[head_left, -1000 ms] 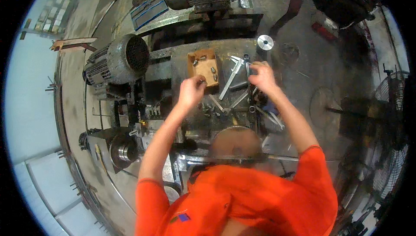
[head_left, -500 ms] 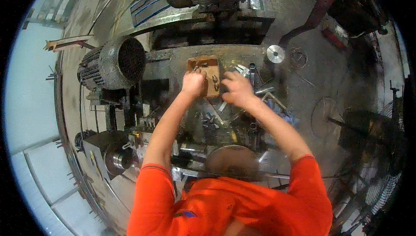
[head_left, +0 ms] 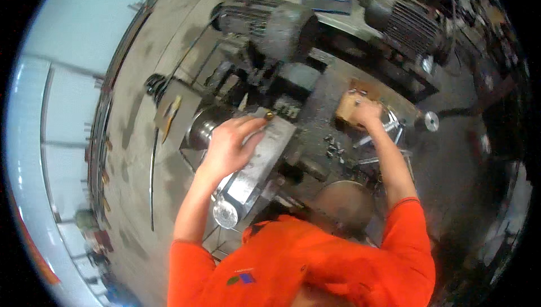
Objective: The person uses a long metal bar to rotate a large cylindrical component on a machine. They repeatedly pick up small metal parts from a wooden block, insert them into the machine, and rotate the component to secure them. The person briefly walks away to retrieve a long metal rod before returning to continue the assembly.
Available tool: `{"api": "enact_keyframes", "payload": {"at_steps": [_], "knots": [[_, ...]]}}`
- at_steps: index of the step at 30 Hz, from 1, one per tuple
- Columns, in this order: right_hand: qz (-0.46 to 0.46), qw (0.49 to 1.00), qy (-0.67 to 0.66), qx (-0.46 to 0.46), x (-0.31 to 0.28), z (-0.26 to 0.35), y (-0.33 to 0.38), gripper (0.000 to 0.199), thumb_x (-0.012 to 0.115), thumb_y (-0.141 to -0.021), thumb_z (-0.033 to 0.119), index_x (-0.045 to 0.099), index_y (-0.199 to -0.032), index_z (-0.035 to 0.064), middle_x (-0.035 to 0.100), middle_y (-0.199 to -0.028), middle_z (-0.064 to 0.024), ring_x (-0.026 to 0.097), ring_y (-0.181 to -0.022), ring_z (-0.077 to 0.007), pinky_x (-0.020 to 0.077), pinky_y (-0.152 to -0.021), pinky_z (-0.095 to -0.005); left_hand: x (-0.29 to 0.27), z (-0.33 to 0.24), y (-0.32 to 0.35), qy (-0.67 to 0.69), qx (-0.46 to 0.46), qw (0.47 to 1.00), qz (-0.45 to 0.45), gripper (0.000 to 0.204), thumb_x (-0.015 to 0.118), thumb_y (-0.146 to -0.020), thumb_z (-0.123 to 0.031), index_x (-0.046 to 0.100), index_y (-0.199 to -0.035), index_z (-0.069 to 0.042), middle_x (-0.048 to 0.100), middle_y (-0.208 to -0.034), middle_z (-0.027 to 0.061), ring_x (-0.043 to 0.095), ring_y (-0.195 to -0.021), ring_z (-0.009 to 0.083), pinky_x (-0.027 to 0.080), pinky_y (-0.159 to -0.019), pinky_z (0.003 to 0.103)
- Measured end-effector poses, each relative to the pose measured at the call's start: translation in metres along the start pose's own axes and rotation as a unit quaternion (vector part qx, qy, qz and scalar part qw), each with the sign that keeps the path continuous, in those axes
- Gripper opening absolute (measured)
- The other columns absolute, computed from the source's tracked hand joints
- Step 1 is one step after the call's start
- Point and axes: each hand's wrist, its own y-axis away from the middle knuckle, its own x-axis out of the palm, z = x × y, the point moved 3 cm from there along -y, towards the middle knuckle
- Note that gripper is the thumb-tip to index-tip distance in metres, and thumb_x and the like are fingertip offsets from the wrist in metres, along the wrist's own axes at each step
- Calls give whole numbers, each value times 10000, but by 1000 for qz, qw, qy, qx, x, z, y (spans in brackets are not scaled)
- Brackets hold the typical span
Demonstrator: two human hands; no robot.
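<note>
My left hand is over a flat metal slide of a machine, its fingers stretched forward and the thumb apart. At its fingertips is a small round brass-coloured piece; I cannot tell whether they touch it. Beside that hand is a round metal chuck. My right hand reaches into a shallow brown box with small dark parts in it; its fingertips are blurred and partly hidden. Right of the box lies a metal caliper.
Small metal pieces lie scattered before the box. A round brown seat or disc is close to my body. Two large motors, one nearer and one farther, stand beyond. A metal disc lies at the right.
My view has turned left. My left hand has left the box for the machine slide. My right hand has moved from beside the box into it.
</note>
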Motion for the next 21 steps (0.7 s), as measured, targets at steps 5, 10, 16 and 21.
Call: {"api": "enact_keyframes", "payload": {"at_steps": [5, 10, 16, 21], "knots": [[91, 995, -24, 34, -15, 15, -1, 467, 555, -686, 349, 602, -1086, 113, 564, -1166, -56, 537, -1070, -227, 400, -875, -406, -55, 54, 128, -19, -207, 976, -62, 229, 609, -733, -85, 606, -957, -36, 611, -878, 134, 597, -791, 287, 469, -681, 356], [67, 993, -48, 83, -7, 24, -2, 486, 575, -668, 366, 601, -1069, 91, 565, -1168, -54, 540, -1068, -239, 402, -875, -404, -82, 96, 240, -81, -344, 932, -82, 253, 608, -740, -121, 606, -982, -44, 619, -875, 143, 614, -743, 256, 473, -642, 346], [-169, 962, -216, 16, -1, -10, -4, 208, 592, -681, 215, 678, -714, 28, 645, -789, -144, 624, -763, -286, 483, -665, -363, -102, 169, 355, -122, -432, 891, -64, 273, 616, -737, -152, 608, -992, -54, 630, -879, 134, 616, -737, 264, 471, -661, 362], [-261, 814, -487, -175, -81, 86, 128, 216, 563, -616, 18, 690, -789, 34, 582, -964, -116, 563, -887, -231, 453, -724, -298, -132, 250, 429, -131, -458, 875, -87, 264, 600, -747, -123, 610, -990, -20, 640, -836, 151, 618, -695, 239, 478, -652, 333]]}}
